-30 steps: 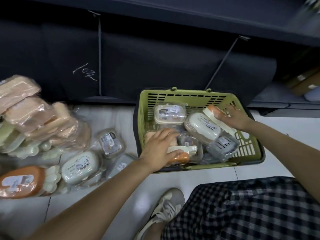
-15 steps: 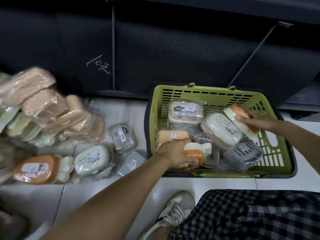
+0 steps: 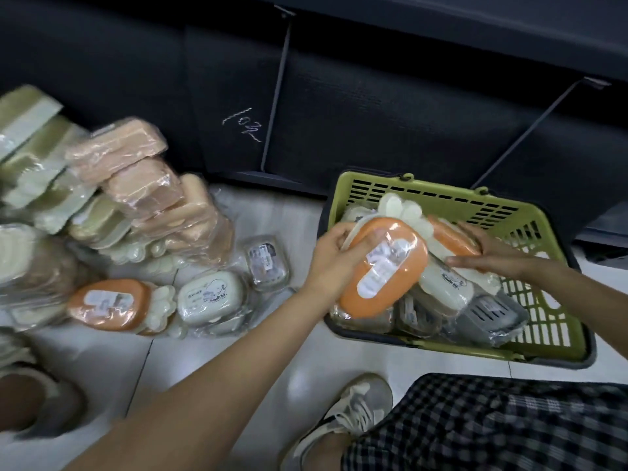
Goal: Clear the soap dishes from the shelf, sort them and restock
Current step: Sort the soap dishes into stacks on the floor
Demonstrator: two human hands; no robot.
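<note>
My left hand (image 3: 328,258) grips an orange foot-shaped soap dish (image 3: 384,266) in clear wrap, lifted over the left side of the green basket (image 3: 557,331). My right hand (image 3: 489,254) holds a second orange soap dish (image 3: 448,234) deeper in the basket. Under them lie a cream oval dish (image 3: 445,287), a grey slatted dish (image 3: 489,312) and other wrapped dishes. On the floor at left sit an orange dish (image 3: 108,305), a cream dish (image 3: 210,295) and a small clear one (image 3: 266,261).
Stacks of wrapped peach dishes (image 3: 142,178) and pale green dishes (image 3: 37,164) fill the far left floor. A dark empty shelf (image 3: 373,107) with metal dividers runs behind the basket. My sneaker (image 3: 343,416) and checked shorts (image 3: 492,426) are at the bottom; another foot (image 3: 30,402) at lower left.
My left hand has lifted the orange dish up out of the basket's front-left corner and turned its orange face upward. The right hand stays on the other orange dish. The view has shifted left.
</note>
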